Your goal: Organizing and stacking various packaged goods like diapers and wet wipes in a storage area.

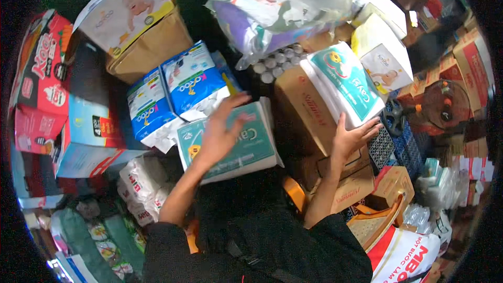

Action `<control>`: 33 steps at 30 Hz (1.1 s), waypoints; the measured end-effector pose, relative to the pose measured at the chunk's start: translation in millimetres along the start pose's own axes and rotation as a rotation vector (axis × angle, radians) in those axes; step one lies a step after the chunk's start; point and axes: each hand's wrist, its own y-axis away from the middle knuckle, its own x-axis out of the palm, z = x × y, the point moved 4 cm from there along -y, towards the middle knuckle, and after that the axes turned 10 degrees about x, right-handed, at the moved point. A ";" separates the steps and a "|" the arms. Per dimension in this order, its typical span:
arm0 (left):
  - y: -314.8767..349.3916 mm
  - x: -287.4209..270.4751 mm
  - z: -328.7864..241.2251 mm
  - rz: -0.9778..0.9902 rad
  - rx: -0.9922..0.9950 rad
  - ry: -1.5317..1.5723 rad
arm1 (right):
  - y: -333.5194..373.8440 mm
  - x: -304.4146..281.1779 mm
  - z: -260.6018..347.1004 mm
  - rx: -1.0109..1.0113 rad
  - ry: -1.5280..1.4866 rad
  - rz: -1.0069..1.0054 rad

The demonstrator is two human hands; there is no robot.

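Observation:
My left hand point(222, 128) is raised over a teal and white soft pack point(257, 136) in front of my body. Its fingers are spread and slightly smeared by motion, and nothing shows in them. A second teal and white pack point(348, 86) lies on top of a brown carton point(304, 107) to the right. Against the near end of that pack rests my right hand point(353, 139), thumb and fingers stretched apart. Just beyond my left hand sit blue and white packs point(191, 76) side by side.
Upper left holds an open carton point(149, 42) with a white printed flap. A large clear plastic bag point(283, 5) of goods lies at the far middle, beside several cans point(272, 65). Pink boxes point(42, 84) stand far left. On the right are a fan point(445, 105) and an orange-framed chair point(374, 225).

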 end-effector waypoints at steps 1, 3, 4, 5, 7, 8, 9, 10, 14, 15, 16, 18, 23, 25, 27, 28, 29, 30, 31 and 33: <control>18.6 -26.9 3.5 -0.082 -0.071 -0.032 | 4.5 -7.0 15.7 -0.043 -0.044 0.001; 50.1 -81.1 18.1 -0.267 -0.223 -0.120 | 24.1 -4.2 55.8 -0.103 -0.170 0.158; 67.7 -105.1 23.4 -0.387 -0.245 -0.155 | 36.4 -0.5 73.9 -0.105 -0.241 0.282; 86.9 -126.7 28.7 -0.507 -0.262 -0.179 | 49.7 2.3 92.7 -0.180 -0.332 0.371; 125.4 -158.6 39.9 -0.640 -0.334 -0.242 | 72.9 14.5 124.0 -0.370 -0.427 0.597; 143.5 -166.6 43.8 -0.675 -0.323 -0.186 | 86.4 25.0 129.8 -0.319 -0.394 0.735; 162.3 -166.5 47.0 -0.658 -0.370 -0.180 | 102.2 35.1 135.0 -0.304 -0.384 0.849; 181.0 -163.8 48.0 -0.640 -0.418 -0.159 | 117.3 43.7 135.6 -0.278 -0.356 0.967; 227.2 -114.0 48.8 -0.547 -0.596 0.043 | 174.0 52.9 124.0 -0.305 -0.424 1.286; 230.2 -98.6 44.4 -0.512 -0.543 0.069 | 186.0 50.4 122.9 -0.327 -0.514 1.308; 231.4 -88.7 37.1 -0.460 -0.461 -0.078 | 196.7 47.0 123.2 -0.356 -0.601 1.328; 232.2 -77.5 32.6 -0.422 -0.449 -0.238 | 205.4 40.6 118.8 -0.301 -0.578 1.259; 224.0 -94.0 39.6 -0.496 -0.444 -0.260 | 200.1 43.7 147.9 -0.535 -0.281 1.066; 219.5 -115.3 50.4 -0.630 -0.456 -0.244 | 191.1 51.9 172.4 -0.622 -0.326 1.074; 212.6 -147.1 57.6 -0.746 -0.313 -0.418 | 190.6 63.5 204.2 -0.694 -0.301 1.031; 206.3 -164.8 72.4 -0.749 -0.371 -0.516 | 193.1 67.2 222.9 -0.701 -0.388 0.958; 198.4 -183.1 85.8 -0.750 -0.353 -0.639 | 200.2 72.0 241.5 -0.695 -0.479 0.975; 194.0 -197.3 104.3 -0.758 -0.436 -0.589 | 209.5 76.7 260.6 -0.689 -0.573 0.991; 190.7 -206.3 121.3 -0.790 -0.462 -0.444 | 222.2 80.4 278.2 -0.679 -0.669 1.004; 186.4 -217.5 151.9 -0.846 -0.550 -0.154 | 266.8 93.3 307.5 -0.457 -0.889 1.356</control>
